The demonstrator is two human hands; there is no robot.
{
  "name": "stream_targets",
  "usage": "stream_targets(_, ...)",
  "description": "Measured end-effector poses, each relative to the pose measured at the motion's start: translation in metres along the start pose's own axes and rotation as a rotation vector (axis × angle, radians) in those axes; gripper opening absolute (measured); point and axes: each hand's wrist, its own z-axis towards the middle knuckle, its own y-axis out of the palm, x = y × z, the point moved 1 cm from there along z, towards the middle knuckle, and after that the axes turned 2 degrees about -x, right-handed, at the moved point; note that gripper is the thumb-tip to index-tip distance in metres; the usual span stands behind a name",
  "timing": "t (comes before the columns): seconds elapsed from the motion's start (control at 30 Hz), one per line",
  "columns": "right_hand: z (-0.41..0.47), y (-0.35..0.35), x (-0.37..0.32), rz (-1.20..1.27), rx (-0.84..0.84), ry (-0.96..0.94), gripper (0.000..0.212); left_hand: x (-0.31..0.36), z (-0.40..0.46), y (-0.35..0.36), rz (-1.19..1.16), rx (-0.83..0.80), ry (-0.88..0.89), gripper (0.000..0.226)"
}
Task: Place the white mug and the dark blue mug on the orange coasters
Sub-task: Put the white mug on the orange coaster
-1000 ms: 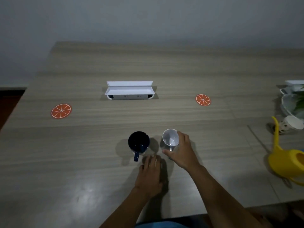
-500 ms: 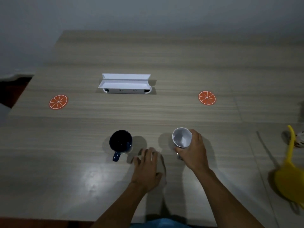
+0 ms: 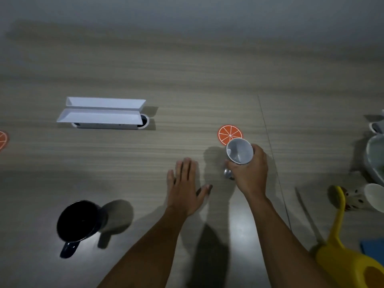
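the step in hand looks like carrying the white mug [image 3: 240,151] to the nearer orange coaster [image 3: 229,134]. the right hand [image 3: 249,173] grips the mug from the near side, fingers [image 3: 233,166] wrapped around its body near the handle, and the mug's rim overlaps the coaster's near edge in this view. its shadow falls apart from it on the table [image 3: 187,69], so it is probably held in the air, tipped a little toward the camera.

the next move calls for a short push forward and slightly left so the base sits centred over the orange disc, then levelling the mug and lowering it before the fingers let go.

the left hand [image 3: 185,188] lies flat, palm down, fingers spread, holding nothing. the dark blue mug [image 3: 80,221] stands upright well to the left, handle toward the person, not yet on a coaster. the second coaster [image 3: 3,139] is only half visible at the left edge of the view, far from that mug.

there is open table all around the target coaster. the white box [image 3: 104,113] sits well to the left of it. to the right, a yellow watering can [image 3: 340,252], a small spotted pot [image 3: 357,198] and a bowl [image 3: 374,159] crowd the table's right side, so the right elbow should stay in on the way back. the path for the blue mug toward the left coaster looks free.
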Motion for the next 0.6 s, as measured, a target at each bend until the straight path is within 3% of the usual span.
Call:
stream_targets(0.3, 0.084, 0.016, -0.003, 0.039, 0.062, -0.015, 0.076, -0.003, 0.010, 0.011, 0.026, 0.045, -0.038, 0.089)
stream_targets(0.6, 0.111, 0.028, -0.004, 0.038, -0.029, -0.014, 0.076, -0.004, 0.013, 0.014, 0.019, 0.036, -0.052, 0.088)
